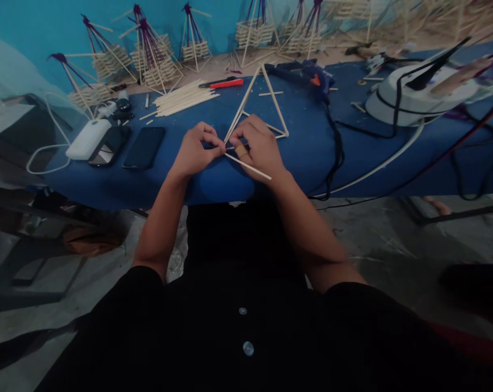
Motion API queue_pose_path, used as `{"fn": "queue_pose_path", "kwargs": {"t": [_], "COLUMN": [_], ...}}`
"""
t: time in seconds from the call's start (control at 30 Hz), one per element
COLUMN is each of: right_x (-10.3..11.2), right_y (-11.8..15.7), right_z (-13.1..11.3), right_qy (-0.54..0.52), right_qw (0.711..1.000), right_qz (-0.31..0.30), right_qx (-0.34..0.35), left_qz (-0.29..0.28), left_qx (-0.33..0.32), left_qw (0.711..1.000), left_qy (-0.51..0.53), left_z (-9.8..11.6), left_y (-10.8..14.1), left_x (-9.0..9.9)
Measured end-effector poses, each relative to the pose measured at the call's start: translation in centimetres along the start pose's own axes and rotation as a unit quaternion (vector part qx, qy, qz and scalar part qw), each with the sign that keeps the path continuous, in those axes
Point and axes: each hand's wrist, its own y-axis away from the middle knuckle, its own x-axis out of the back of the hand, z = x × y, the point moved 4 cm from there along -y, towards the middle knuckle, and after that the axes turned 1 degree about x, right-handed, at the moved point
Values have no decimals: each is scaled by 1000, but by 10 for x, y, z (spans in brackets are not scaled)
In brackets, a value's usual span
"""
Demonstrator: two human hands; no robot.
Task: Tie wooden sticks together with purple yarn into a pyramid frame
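A frame of thin wooden sticks (275,102), with a triangular outline, leans on the blue-covered table, its tip pointing away from me. My left hand (195,151) pinches its near left corner between thumb and fingertips. Curled round the sticks by that same corner is my right hand (262,146), a tan band on one finger. From the pinched corner a single wooden stick (252,170) slants down to the right, passing in front of my right hand. My fingers partly hide the joint, so I cannot tell whether this stick is attached.
Behind the frame lie a bundle of sticks (185,100), a red utility knife (226,83) and a blue glue gun (316,76). Phones (144,147) and a white power bank (89,139) are at left. Cables run round a white round base (418,100) at right. Stick structures (152,60) line the back.
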Motion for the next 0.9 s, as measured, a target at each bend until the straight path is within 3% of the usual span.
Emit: {"fn": "queue_pose_path", "kwargs": {"t": [0.1, 0.57, 0.9], "right_x": [3, -1, -3], "right_y": [6, -6, -2], "right_z": [2, 2, -4], "right_qy": [-3, -81, -31], "right_qw": [999, 994, 999], "right_qz": [35, 7, -20], "right_qx": [-21, -68, -34], "left_qz": [10, 36, 30], "left_qx": [7, 0, 11], "left_qw": [1000, 999, 999], "left_qy": [-6, -20, -13], "left_z": [-1, 0, -1], "left_y": [3, 9, 10], "left_x": [0, -2, -2]}}
